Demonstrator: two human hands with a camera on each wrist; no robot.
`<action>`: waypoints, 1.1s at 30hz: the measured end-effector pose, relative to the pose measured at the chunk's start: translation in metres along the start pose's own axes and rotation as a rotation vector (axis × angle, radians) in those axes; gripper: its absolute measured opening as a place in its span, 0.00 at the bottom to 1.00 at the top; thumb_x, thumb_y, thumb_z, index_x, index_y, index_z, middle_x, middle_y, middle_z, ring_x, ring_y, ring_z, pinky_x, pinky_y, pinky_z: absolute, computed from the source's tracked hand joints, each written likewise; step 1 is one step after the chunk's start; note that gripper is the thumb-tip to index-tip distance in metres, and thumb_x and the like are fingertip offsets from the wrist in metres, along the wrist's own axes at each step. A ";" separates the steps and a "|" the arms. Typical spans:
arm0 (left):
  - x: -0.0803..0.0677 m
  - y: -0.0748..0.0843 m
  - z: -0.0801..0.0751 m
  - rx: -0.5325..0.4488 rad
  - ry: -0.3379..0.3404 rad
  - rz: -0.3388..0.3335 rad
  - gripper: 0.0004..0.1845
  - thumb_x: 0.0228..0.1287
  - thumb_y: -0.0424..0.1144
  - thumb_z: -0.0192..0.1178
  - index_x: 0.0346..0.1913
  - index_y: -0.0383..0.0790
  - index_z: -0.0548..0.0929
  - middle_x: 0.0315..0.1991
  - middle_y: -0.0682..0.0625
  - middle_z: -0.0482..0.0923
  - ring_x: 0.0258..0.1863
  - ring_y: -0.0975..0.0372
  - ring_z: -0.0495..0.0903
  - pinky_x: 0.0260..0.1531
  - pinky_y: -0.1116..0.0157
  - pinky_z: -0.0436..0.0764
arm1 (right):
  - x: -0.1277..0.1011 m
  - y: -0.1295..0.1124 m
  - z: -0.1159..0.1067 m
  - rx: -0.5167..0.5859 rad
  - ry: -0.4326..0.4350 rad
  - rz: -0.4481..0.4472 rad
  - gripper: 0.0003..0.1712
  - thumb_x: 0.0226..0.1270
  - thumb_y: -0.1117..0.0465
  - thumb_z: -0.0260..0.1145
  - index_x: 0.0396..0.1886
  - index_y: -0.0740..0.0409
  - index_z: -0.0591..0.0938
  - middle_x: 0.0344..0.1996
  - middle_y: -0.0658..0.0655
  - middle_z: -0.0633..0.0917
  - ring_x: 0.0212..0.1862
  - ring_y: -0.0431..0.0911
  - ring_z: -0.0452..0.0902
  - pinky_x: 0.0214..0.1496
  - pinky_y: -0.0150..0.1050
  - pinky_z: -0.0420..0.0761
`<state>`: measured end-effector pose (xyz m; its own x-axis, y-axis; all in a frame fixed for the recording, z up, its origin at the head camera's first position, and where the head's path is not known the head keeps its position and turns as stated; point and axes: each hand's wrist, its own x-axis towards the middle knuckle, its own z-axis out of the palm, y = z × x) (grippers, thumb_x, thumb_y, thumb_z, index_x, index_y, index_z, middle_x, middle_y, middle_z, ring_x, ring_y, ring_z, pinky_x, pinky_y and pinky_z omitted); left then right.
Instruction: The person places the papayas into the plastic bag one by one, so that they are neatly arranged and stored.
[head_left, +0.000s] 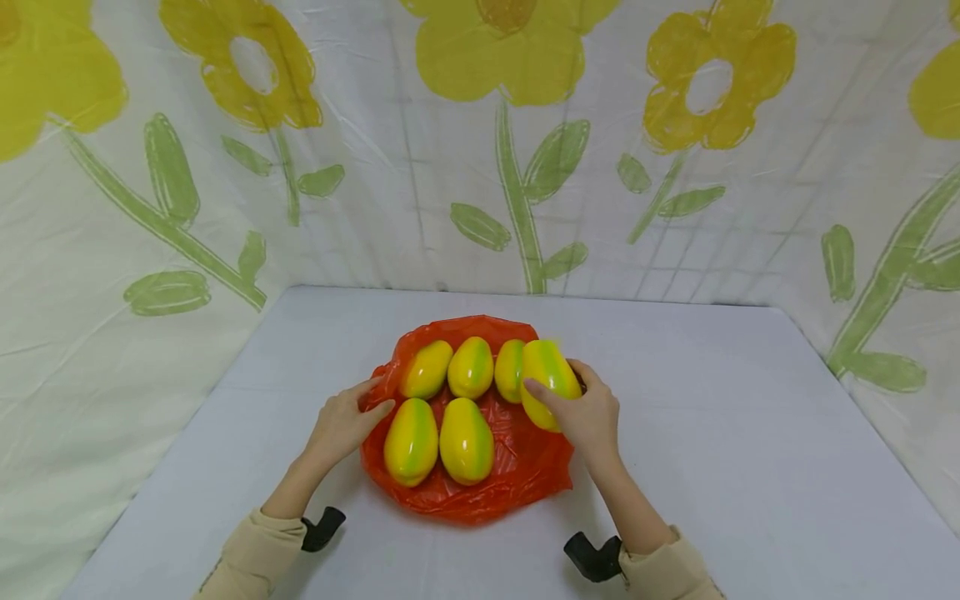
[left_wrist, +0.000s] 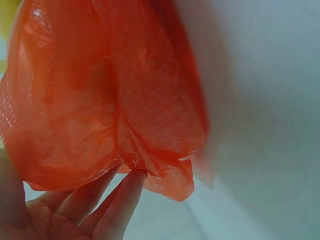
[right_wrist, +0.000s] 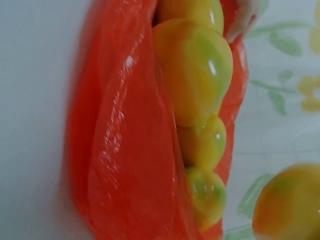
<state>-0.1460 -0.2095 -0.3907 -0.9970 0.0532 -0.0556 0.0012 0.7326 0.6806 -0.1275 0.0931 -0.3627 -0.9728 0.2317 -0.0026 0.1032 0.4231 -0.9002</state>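
Note:
A red plastic bag [head_left: 517, 467] lies spread open on the table, with several glossy yellow-green papayas in it. Two papayas [head_left: 467, 442] sit at the front and three [head_left: 471, 368] behind them. At the bag's left rim my left hand [head_left: 347, 423] holds the film; in the left wrist view some fingers [left_wrist: 127, 200] touch its outside and others pass behind it. My right hand [head_left: 592, 412] grips another papaya [head_left: 549, 379] between thumb and fingers, above the bag's right side. That papaya [right_wrist: 290, 205] shows low in the right wrist view, where the hand holding it is out of frame.
A white-covered table [head_left: 735, 433] extends around the bag. Behind and beside it hangs a white curtain [head_left: 375, 208] printed with yellow flowers. Black curved pieces [head_left: 594, 557] sit at both wrists by the beige sleeves [head_left: 251, 554].

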 end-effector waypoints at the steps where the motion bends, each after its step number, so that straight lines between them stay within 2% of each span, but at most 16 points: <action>1: 0.000 0.000 0.000 -0.001 0.000 0.000 0.28 0.68 0.43 0.57 0.66 0.29 0.71 0.51 0.33 0.78 0.34 0.53 0.73 0.26 0.65 0.72 | -0.001 0.001 0.002 -0.002 -0.003 0.000 0.43 0.56 0.45 0.73 0.65 0.65 0.72 0.58 0.65 0.78 0.52 0.57 0.75 0.53 0.51 0.78; 12: 0.001 0.000 0.000 -0.003 -0.002 0.001 0.28 0.68 0.42 0.57 0.66 0.29 0.70 0.43 0.36 0.79 0.29 0.55 0.71 0.24 0.64 0.69 | -0.014 0.007 0.024 0.002 -0.039 0.012 0.45 0.55 0.41 0.73 0.64 0.65 0.71 0.52 0.63 0.79 0.48 0.54 0.75 0.47 0.49 0.81; 18: 0.002 0.000 0.001 0.004 -0.001 0.007 0.29 0.68 0.42 0.57 0.66 0.28 0.70 0.40 0.38 0.78 0.27 0.56 0.69 0.23 0.64 0.67 | -0.022 0.010 0.034 -0.013 -0.068 0.032 0.46 0.54 0.40 0.73 0.63 0.66 0.69 0.51 0.63 0.78 0.48 0.54 0.75 0.48 0.49 0.81; 25: 0.002 0.000 0.001 0.005 0.000 0.009 0.28 0.67 0.42 0.57 0.65 0.29 0.71 0.41 0.38 0.79 0.27 0.56 0.70 0.23 0.64 0.67 | -0.029 0.016 0.041 -0.031 -0.100 0.047 0.44 0.55 0.41 0.72 0.60 0.67 0.69 0.48 0.61 0.78 0.46 0.52 0.76 0.45 0.47 0.82; 30: 0.002 -0.001 0.001 -0.002 -0.007 0.002 0.29 0.68 0.43 0.57 0.66 0.29 0.71 0.35 0.40 0.78 0.26 0.56 0.69 0.22 0.64 0.67 | -0.032 0.022 0.043 -0.064 -0.110 0.051 0.44 0.55 0.41 0.72 0.59 0.67 0.68 0.48 0.61 0.78 0.46 0.51 0.75 0.43 0.46 0.83; 33: 0.002 -0.001 0.002 -0.004 -0.008 0.002 0.29 0.68 0.43 0.57 0.66 0.29 0.70 0.38 0.39 0.79 0.27 0.56 0.70 0.23 0.64 0.68 | -0.032 0.024 0.044 -0.076 -0.114 0.051 0.45 0.54 0.40 0.72 0.59 0.68 0.68 0.47 0.61 0.77 0.45 0.51 0.74 0.43 0.46 0.83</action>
<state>-0.1479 -0.2093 -0.3929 -0.9964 0.0601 -0.0598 0.0030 0.7300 0.6835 -0.1028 0.0572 -0.4031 -0.9827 0.1555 -0.1006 0.1641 0.4791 -0.8623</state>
